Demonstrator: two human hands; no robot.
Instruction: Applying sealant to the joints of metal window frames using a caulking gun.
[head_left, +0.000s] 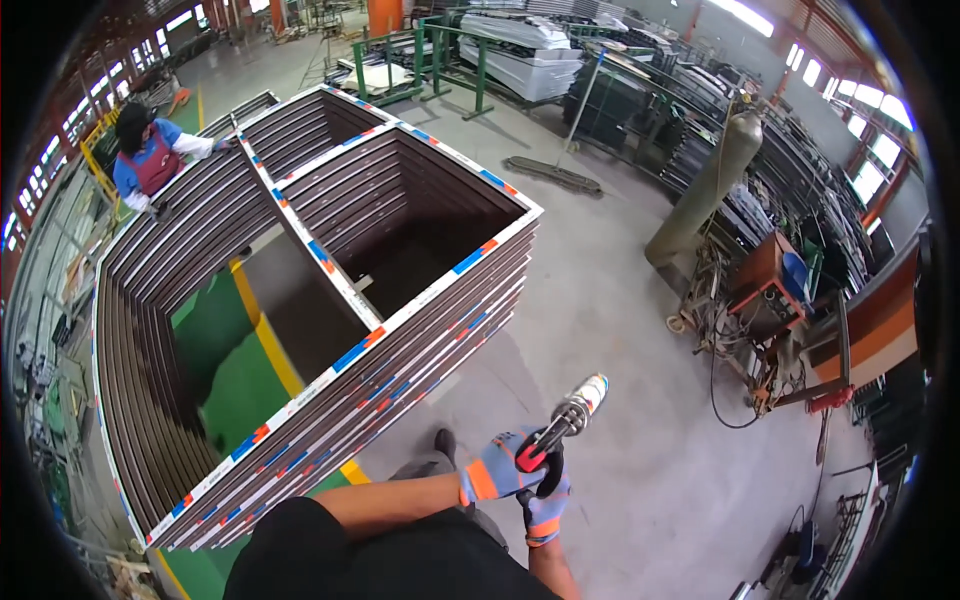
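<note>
Both my hands wear grey-blue gloves with orange bands and are together low in the picture, right of centre. My left hand (500,468) is closed on a caulking-gun-like hand tool (573,412) with a red and black grip, a silver ringed body and a whitish end pointing away to the right. Just below, my right hand (545,508) is closed around the tool's black handle part; its fingers are partly hidden. To the left stands a large stack of dark brown window frames (350,340), edged with white, blue and orange tape. Neither hand touches the stack.
A co-worker (150,165) leans over the stack's far left side, hands on the frames. A gas cylinder (705,190) and an orange machine on a cart (770,285) stand at right. A wide floor broom (555,175) and green racks (435,65) lie farther back.
</note>
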